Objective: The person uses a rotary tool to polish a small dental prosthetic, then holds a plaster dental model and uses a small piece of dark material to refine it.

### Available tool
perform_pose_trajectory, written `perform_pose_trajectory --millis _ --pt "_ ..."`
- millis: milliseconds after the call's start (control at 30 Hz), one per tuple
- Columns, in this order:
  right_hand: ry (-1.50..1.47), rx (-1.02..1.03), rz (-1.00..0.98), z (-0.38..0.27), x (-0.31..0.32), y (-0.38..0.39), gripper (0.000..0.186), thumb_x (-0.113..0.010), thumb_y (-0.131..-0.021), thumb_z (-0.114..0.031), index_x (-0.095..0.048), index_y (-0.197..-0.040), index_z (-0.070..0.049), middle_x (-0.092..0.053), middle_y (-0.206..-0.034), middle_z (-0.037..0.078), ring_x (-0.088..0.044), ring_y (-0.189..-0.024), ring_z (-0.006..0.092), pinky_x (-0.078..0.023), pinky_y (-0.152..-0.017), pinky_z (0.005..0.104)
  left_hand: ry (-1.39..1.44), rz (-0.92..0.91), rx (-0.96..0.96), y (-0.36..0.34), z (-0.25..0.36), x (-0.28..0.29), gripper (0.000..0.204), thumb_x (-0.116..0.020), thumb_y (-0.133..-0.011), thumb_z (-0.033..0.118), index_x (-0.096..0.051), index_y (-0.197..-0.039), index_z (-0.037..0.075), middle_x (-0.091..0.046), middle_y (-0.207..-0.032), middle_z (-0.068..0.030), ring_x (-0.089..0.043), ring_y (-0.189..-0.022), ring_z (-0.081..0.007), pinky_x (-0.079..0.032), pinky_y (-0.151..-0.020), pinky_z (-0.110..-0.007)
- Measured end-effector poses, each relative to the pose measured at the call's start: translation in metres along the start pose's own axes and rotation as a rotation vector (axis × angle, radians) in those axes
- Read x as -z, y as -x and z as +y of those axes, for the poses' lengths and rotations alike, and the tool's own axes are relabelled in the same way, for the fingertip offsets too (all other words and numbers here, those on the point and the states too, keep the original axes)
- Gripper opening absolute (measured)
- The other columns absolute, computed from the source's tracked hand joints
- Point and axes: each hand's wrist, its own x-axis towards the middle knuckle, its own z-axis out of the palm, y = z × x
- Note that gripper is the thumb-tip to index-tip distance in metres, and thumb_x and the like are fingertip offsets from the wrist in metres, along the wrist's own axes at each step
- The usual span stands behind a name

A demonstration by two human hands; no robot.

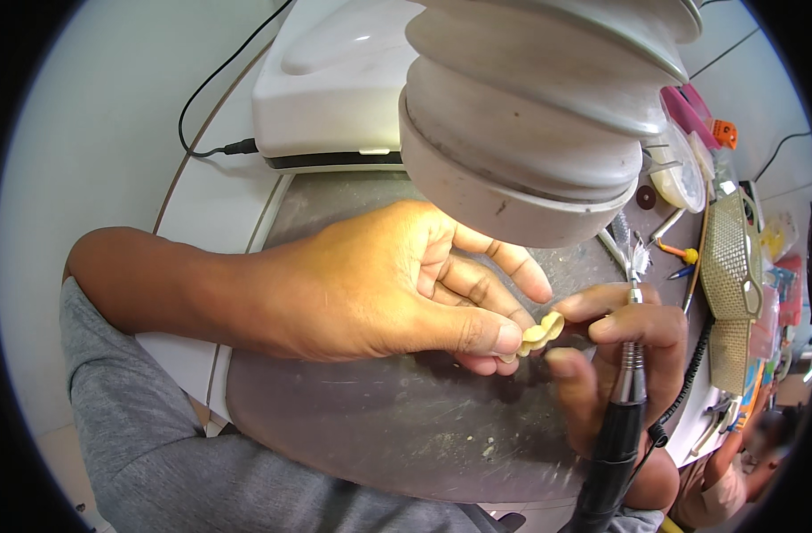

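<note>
The left hand (362, 298) pinches a small, lobed, yellowish piece (543, 332) between thumb and fingers, above the scuffed, speckled grey tabletop (379, 422) with its curved near edge. The right hand (661, 351) grips a black-and-metal handpiece (621, 426), fingertips close to the piece. A ribbed white hose (530, 115) hangs just beyond.

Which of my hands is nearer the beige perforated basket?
Right. The right hand, holding the black-handled tool, is left of the basket, not touching it; the left hand is farther left, pinching the yellowish piece.
</note>
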Motion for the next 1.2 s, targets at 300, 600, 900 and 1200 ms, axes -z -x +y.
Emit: perform_pose_trajectory --millis 300,600,900,1200 --pt "-0.009 -0.028 -0.143 -0.011 0.017 -0.004 0.029 -0.077 -0.077 -0.007 -0.066 -0.102 0.003 -0.061 -0.089 0.012 -0.064 -0.078 0.0245 -0.050 -0.065 0.0327 0.001 0.047 0.048 0.003 0.005 -0.002 0.033 -0.061 -0.096 0.006 -0.052 -0.124 -0.007 -0.066 -0.108 -0.0150 -0.068 -0.100 -0.0169 -0.057 -0.086 -0.024" --pt "-0.157 -0.017 -0.121 -0.015 0.009 0.004 0.034 -0.078 -0.076 -0.001 -0.052 -0.099 -0.001 -0.063 -0.082 0.014 -0.071 -0.088 0.0347 -0.058 -0.071 0.0379 0.042 0.074 0.006 0.003 0.001 -0.002 0.035 -0.062 -0.096 0.012 -0.054 -0.124 -0.007 -0.066 -0.110 -0.0147 -0.067 -0.097 -0.0153 -0.056 -0.086 -0.024" --pt "-0.116 -0.015 -0.164 -0.010 0.011 0.005 0.034 -0.080 -0.075 -0.004 -0.054 -0.096 -0.002 -0.065 -0.079 0.011 -0.073 -0.085 0.0350 -0.058 -0.064 0.0356 -0.014 0.090 0.016 0.003 0.003 -0.002 0.032 -0.061 -0.096 0.009 -0.054 -0.124 -0.006 -0.065 -0.111 -0.0147 -0.066 -0.100 -0.0163 -0.056 -0.089 -0.026" --pt "-0.112 -0.031 -0.122 -0.007 0.007 0.007 0.031 -0.080 -0.075 -0.003 -0.055 -0.094 -0.002 -0.066 -0.082 0.011 -0.072 -0.089 0.0366 -0.058 -0.066 0.0345 0.025 0.116 -0.128 0.000 -0.005 -0.002 0.022 -0.062 -0.093 0.000 -0.055 -0.113 -0.006 -0.062 -0.110 -0.0173 -0.065 -0.105 -0.0200 -0.059 -0.090 -0.030"
